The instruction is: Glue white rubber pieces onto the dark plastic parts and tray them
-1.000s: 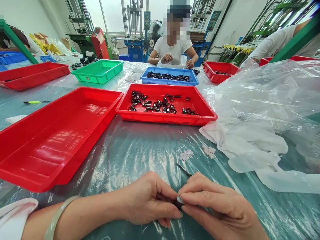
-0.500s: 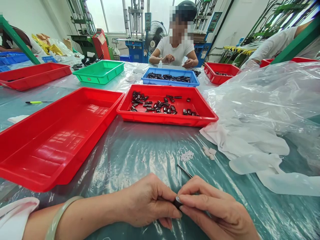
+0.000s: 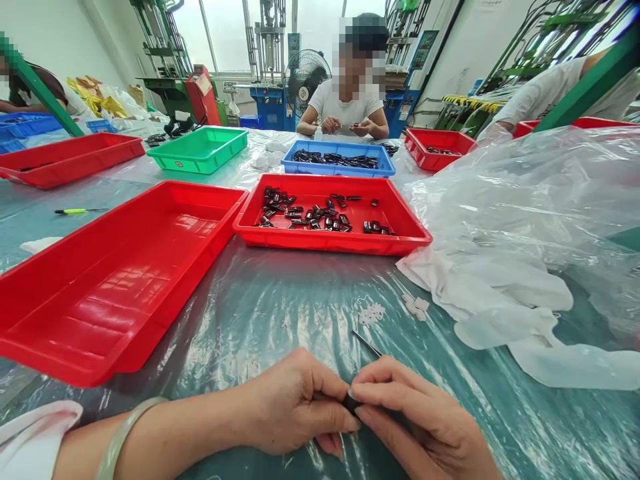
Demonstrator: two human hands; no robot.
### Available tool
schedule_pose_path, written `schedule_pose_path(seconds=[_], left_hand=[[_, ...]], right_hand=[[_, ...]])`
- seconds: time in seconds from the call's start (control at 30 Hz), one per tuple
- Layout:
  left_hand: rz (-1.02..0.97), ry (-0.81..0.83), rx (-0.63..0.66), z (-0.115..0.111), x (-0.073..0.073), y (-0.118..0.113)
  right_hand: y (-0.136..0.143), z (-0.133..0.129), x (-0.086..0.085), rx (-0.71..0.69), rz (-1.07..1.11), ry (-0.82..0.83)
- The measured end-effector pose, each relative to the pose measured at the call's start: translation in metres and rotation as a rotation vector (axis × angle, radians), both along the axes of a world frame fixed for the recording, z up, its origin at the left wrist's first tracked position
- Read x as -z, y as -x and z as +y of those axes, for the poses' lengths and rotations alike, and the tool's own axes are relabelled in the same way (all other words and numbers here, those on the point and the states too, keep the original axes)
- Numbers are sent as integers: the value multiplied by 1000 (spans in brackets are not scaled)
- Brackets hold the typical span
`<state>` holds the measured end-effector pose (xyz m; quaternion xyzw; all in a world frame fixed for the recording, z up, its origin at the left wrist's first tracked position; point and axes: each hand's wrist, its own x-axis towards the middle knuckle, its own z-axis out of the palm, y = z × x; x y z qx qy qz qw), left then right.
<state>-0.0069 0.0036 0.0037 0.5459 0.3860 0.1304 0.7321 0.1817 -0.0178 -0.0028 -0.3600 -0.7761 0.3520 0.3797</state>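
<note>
Between my fingertips is a small black piece (image 3: 351,402), mostly covered by the fingers. My left hand (image 3: 300,403) comes in from the lower left, closed in a pinch on it. From the lower right, my right hand (image 3: 423,413) pinches the same piece, its fingertips meeting those of the left. A thin dark metal tool (image 3: 367,343) lies on the plastic sheet just beyond my right hand, its near end hidden. Farther out are small white bits (image 3: 371,313) and pale scraps (image 3: 415,306).
A red tray (image 3: 330,243) holds many black parts; a larger red tray (image 3: 120,267) lies left. Behind stand a green tray (image 3: 200,152) and a blue tray (image 3: 337,167). Clear plastic and white cloth (image 3: 510,300) cover the right. A person (image 3: 347,103) sits opposite.
The view has shifted slightly. Both my hands keep their pinch on the black piece, with only small finger movement. The person opposite has moved their hands a little.
</note>
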Motion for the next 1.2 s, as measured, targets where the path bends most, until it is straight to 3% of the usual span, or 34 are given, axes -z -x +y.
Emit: schedule_pose_path(seconds=[0.3, 0.6, 0.8, 1.2], left_hand=[[3, 4, 35, 0, 2, 1], [28, -11, 23, 0, -5, 4], [24, 14, -21, -1, -8, 5], [-264, 253, -165, 1, 3, 4]], right_hand=[[2, 2, 0, -6, -46, -77], [4, -1, 0, 33, 42, -29], [3, 1, -4, -39, 33, 59], [-1, -1, 0, -25, 36, 124]])
